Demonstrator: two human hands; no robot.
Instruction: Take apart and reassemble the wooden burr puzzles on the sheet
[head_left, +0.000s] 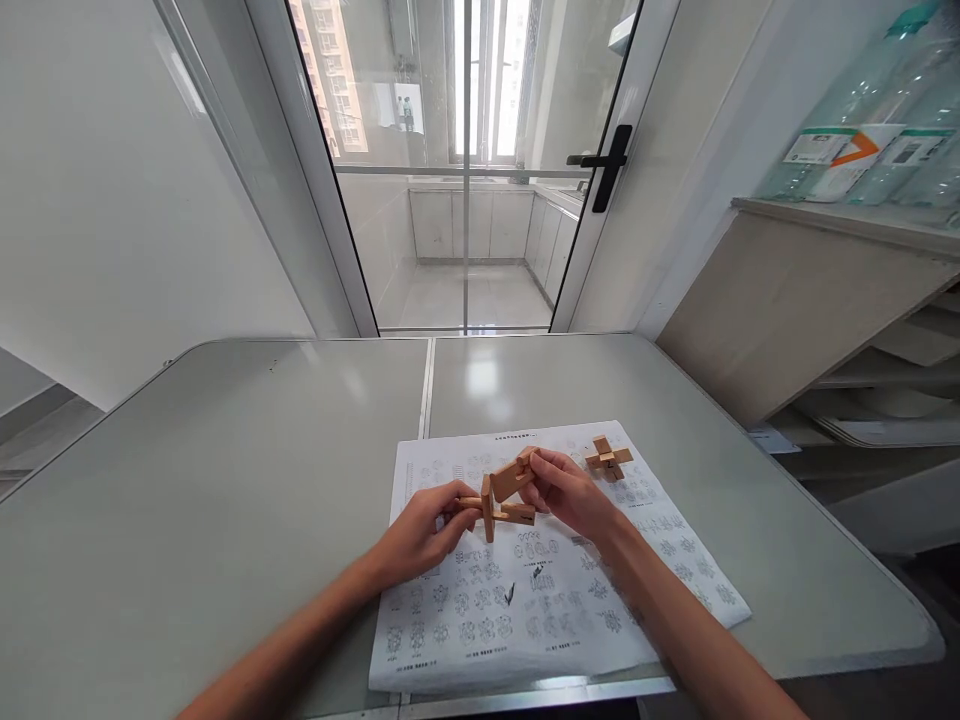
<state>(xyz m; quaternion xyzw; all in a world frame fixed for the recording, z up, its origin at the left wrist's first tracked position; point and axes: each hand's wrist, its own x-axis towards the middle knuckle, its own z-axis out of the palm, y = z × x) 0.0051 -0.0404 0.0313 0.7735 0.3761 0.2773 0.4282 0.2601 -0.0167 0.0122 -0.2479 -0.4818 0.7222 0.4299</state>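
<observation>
My left hand [433, 527] pinches the end of some joined wooden puzzle pieces [489, 510], one upright and crossed by another that juts to the right. My right hand [568, 487] grips a separate-looking wooden puzzle piece [513, 479], tilted, close above the joined ones; whether they touch I cannot tell. Both hands hover over a printed instruction sheet [480, 630] covered in small line drawings. Beyond my right hand, a cross-shaped wooden puzzle [608, 458] rests on the sheet's far right corner.
The sheet lies on a grey table [225, 520] with a metal seam. Behind it stands a glass door with a black handle [611, 168]. To the right, a shelf unit [802, 290] carries large plastic bottles [862, 130].
</observation>
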